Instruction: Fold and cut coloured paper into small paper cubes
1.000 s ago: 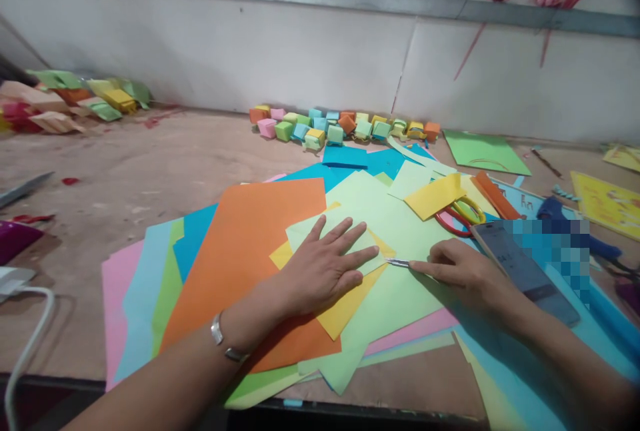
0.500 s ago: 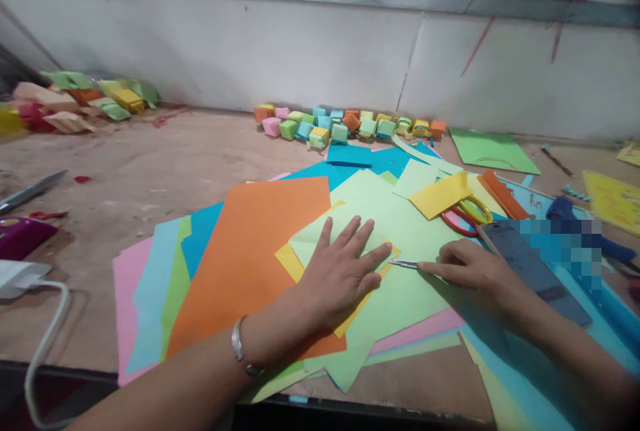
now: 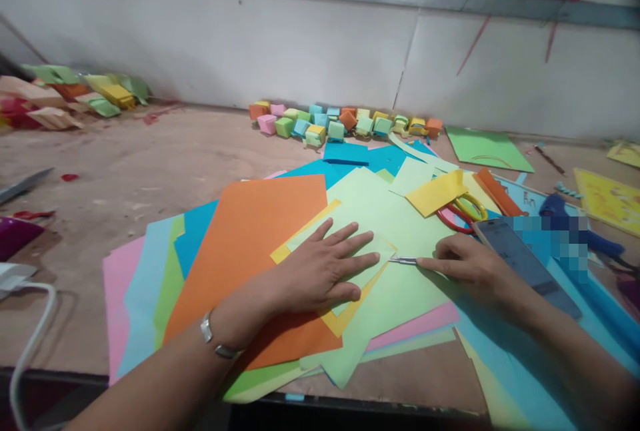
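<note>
My left hand [image 3: 327, 268] lies flat with its fingers spread on a small light green sheet over a yellow sheet [image 3: 363, 301]. Both rest across the large orange sheet [image 3: 250, 238] and a bigger pale green sheet [image 3: 425, 284]. My right hand [image 3: 463, 263] is closed on a slim silver craft knife [image 3: 404, 260]. The knife's tip touches or nearly touches the right corner of the yellow sheet, just right of my left fingertips.
Small paper cubes [image 3: 335, 130] line the wall. Beyond my right hand are a folded yellow paper [image 3: 435, 194], scissors [image 3: 470, 208], a phone [image 3: 530, 268] and a blue glue gun [image 3: 575, 228]. A white charger cable [image 3: 40, 324] hangs at the left edge.
My left hand has slid left and slightly down with the small light green sheet, baring more of the yellow sheet's edge. The knife stays near the same corner. The whole view has shifted slightly.
</note>
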`<state>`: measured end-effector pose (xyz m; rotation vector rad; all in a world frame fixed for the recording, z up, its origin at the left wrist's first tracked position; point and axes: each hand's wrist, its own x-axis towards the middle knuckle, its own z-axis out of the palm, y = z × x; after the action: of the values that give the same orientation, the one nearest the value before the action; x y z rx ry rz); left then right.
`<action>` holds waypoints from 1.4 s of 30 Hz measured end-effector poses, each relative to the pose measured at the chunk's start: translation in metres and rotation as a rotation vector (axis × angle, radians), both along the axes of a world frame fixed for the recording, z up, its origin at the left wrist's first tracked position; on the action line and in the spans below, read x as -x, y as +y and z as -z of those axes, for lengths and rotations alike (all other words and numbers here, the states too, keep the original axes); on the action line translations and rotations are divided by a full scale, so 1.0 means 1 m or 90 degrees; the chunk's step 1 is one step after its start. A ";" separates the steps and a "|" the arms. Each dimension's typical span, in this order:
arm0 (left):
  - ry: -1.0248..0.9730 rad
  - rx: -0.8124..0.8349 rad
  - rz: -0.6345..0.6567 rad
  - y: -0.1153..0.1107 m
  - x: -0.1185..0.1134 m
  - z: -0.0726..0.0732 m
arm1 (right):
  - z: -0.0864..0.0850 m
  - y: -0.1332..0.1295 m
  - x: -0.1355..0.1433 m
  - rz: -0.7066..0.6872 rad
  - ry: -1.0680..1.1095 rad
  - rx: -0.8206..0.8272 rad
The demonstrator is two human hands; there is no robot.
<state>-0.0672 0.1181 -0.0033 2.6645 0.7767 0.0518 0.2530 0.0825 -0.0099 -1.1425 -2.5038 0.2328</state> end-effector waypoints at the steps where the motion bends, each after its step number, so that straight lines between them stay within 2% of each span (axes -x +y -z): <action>1: 0.000 -0.001 0.001 -0.001 0.000 0.001 | -0.001 0.001 0.001 -0.014 0.006 0.008; 5: 0.004 -0.007 -0.001 -0.002 0.000 0.002 | -0.005 -0.002 0.009 -0.042 0.002 0.024; 11: -0.003 -0.013 0.005 -0.001 -0.001 0.003 | -0.003 -0.011 0.028 -0.084 -0.008 -0.019; 17: 0.042 -0.006 0.004 -0.002 -0.001 0.000 | -0.004 -0.012 0.044 -0.133 0.001 -0.015; 30: 0.055 -0.007 -0.007 -0.004 -0.001 0.000 | -0.008 -0.015 0.066 -0.178 -0.015 -0.006; 38: 0.040 -0.037 -0.004 -0.004 0.000 0.005 | -0.007 -0.018 0.066 -0.197 -0.016 -0.025; 40: 0.044 -0.037 0.001 -0.004 0.000 0.006 | -0.008 -0.022 0.070 -0.204 -0.019 0.001; 42: 0.041 -0.038 0.001 -0.003 0.000 0.006 | -0.010 -0.027 0.075 -0.224 -0.001 0.077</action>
<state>-0.0671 0.1150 -0.0093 2.7350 0.8050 -0.0112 0.1780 0.0559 0.0004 -0.7336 -2.7107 0.4827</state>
